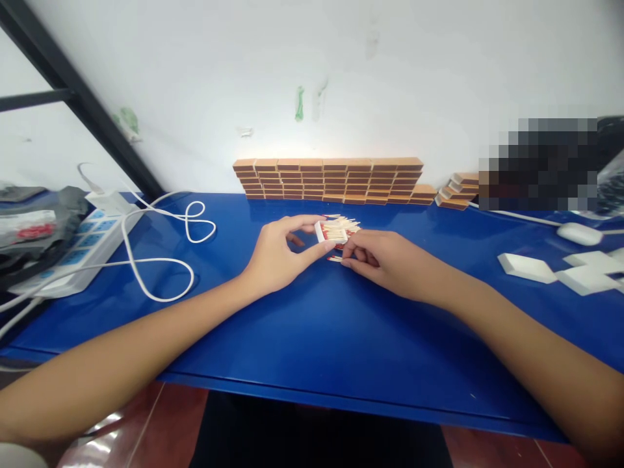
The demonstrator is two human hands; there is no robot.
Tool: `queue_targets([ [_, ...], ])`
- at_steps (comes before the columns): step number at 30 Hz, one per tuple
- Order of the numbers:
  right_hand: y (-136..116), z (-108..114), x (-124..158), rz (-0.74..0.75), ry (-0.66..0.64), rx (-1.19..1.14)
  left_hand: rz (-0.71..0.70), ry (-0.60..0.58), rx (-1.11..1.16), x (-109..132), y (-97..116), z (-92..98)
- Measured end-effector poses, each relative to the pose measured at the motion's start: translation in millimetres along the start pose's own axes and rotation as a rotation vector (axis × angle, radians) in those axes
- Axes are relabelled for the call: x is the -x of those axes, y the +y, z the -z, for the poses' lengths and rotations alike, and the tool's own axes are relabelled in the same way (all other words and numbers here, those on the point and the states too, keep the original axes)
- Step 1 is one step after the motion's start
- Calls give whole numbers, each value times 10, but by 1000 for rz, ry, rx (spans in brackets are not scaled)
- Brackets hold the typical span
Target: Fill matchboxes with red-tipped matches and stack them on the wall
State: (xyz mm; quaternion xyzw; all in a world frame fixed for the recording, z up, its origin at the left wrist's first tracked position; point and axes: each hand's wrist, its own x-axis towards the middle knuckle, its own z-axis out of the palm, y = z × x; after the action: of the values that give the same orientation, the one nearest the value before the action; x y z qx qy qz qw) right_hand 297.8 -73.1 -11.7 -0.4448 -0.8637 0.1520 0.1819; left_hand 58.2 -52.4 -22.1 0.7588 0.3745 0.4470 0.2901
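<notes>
My left hand [277, 250] pinches a small white matchbox tray [325, 232] between thumb and fingers at the middle of the blue table [312, 325]. Matchsticks [344, 227] with red heads lie in and beside the tray. Right next to it, my right hand [375, 255] has its fingers curled and pinched on loose matchsticks [335, 259] on the table.
A wall of stacked brown matchboxes [329, 180] stands along the back, with a few more [455, 192] to its right. White empty trays [529, 267] lie at the right. A white power strip [80, 250] and looping cables [160, 260] occupy the left.
</notes>
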Motion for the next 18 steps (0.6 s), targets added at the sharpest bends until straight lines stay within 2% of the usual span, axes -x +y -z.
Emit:
queue_targets([
  [13,27,22,-6,-6,-31,-12,5,-1,-15,0,-8,6],
  [16,46,85,16,-28,-56,3,10,4,-24,-3,-13,9],
  [18,61,172,31,-34,-22,18,16,19,-32,-9,-17,11],
])
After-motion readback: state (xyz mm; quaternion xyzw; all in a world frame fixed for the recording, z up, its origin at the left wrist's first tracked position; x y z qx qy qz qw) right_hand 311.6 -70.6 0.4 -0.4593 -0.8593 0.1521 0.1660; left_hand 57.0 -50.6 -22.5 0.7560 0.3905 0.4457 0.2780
